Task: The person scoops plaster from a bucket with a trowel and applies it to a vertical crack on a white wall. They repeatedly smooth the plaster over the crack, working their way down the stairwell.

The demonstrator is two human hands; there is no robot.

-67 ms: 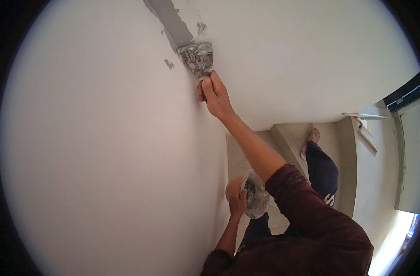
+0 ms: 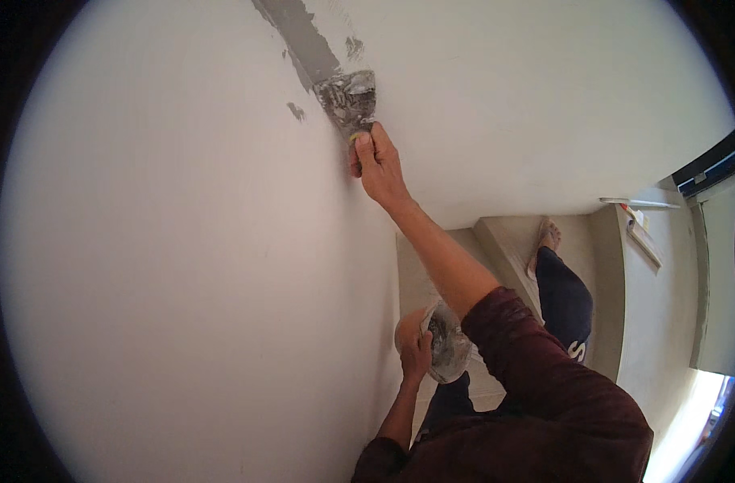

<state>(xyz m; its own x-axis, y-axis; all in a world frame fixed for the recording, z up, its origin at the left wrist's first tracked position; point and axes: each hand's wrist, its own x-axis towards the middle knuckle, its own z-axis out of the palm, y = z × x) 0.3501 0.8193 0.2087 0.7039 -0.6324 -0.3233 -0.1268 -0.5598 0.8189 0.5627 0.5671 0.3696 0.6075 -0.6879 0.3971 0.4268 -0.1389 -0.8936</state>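
Note:
My right hand is closed round the handle of a putty knife, its wide blade smeared with grey and white filler. The blade lies against the white wall in the corner, at the lower end of a grey strip of filler. Lower down, my left hand grips the rim of a rounded tub with grey residue inside. Part of the tub is hidden behind my right arm.
Beige steps lie below, where my bare foot rests. On the ledge at right are a flat long-bladed tool and a long pale bar. A dark-framed opening is at far right.
The putty knife and my right hand have shifted very slightly up and right, and the blade's tilt differs a little. My left hand and the tub stay put.

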